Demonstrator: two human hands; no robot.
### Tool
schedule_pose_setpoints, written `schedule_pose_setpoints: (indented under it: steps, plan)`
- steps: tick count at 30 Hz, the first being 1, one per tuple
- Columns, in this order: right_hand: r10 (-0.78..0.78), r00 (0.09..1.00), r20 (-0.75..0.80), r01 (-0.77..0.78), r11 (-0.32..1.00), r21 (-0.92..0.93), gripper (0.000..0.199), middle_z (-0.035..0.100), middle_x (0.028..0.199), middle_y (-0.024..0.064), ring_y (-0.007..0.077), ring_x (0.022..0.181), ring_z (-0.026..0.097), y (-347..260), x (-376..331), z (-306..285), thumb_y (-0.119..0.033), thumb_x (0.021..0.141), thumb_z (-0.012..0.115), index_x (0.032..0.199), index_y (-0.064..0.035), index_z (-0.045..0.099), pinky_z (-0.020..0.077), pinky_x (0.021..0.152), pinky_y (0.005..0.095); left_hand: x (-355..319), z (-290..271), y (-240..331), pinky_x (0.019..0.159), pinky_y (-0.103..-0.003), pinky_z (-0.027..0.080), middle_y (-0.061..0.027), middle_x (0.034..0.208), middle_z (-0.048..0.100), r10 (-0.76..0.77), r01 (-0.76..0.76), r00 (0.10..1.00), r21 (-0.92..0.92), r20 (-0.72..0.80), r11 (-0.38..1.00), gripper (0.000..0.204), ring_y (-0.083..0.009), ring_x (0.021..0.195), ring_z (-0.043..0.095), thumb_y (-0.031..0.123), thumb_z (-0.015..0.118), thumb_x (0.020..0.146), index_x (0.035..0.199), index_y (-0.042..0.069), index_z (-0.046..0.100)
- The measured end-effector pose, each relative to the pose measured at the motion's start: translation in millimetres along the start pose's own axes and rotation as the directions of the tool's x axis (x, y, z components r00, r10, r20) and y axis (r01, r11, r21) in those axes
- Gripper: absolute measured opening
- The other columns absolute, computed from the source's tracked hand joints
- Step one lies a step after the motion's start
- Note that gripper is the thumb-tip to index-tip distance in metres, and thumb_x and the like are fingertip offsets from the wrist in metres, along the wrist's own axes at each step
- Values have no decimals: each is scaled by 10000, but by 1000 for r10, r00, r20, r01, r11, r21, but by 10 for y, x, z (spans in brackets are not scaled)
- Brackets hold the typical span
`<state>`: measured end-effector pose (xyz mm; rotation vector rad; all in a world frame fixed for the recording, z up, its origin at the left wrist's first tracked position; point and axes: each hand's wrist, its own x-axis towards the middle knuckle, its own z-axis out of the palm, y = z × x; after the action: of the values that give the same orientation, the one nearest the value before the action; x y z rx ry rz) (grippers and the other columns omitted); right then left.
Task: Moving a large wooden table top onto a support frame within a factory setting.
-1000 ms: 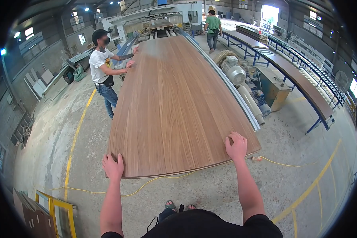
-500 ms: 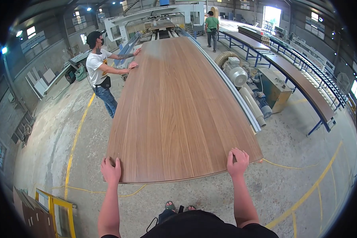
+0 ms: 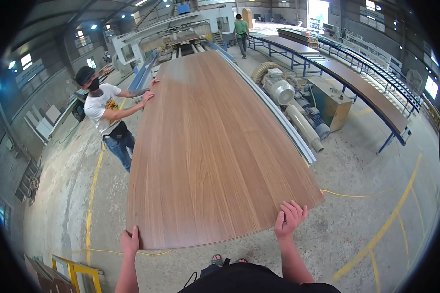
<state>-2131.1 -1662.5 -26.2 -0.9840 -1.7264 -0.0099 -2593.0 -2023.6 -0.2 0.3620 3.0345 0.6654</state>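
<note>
Brown panel [image 3: 210, 161] slid further past near end of metal rail [image 3: 305, 152], so likely more overhang to carry; left hand [image 3: 130, 240], right hand [image 3: 289, 219] apart beyond rail, both clamped on panel's near edge.

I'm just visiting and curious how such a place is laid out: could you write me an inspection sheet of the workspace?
Surface: concrete floor with painted yellow lines.
Job's things: long brown wood-grain panel, beside a metal rail.
Clutter: boards and yellow frame, lower left.
Grip: left hand at the panel's near left corner; right hand on its near edge, toward the right corner.
Cables: thin yellow cable on the floor.
Surroundings: co-worker in white at the panel's left side; person in green farther back; electric motor right of the rail.
</note>
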Motion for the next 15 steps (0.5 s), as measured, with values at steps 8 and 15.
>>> schedule_pose_setpoints:
  steps: [8, 15]
  plan:
    - [23, 997, -78, -18, 998, 67, 163, 758, 985, 26, 247, 1058, 640, 179, 60, 265, -158, 856, 580, 867, -99, 731, 289, 1154, 504, -15, 278, 236, 895, -536, 498, -320, 1079, 653, -72, 74, 981, 5, -178, 997, 725, -483, 1042, 636, 605, 690, 882, 1022, -105, 632]
    - [-59, 998, -23, 60, 998, 30, 187, 751, 1008, 54, 261, 1023, 630, 378, 86, 219, -140, 904, 529, 887, -74, 704, 324, 1097, 489, -141, 279, 433, 932, -541, 487, -301, 1125, 642, -175, 173, 969, -26, -177, 985, 727, -466, 1071, 622, 606, 727, 835, 1041, -83, 621]
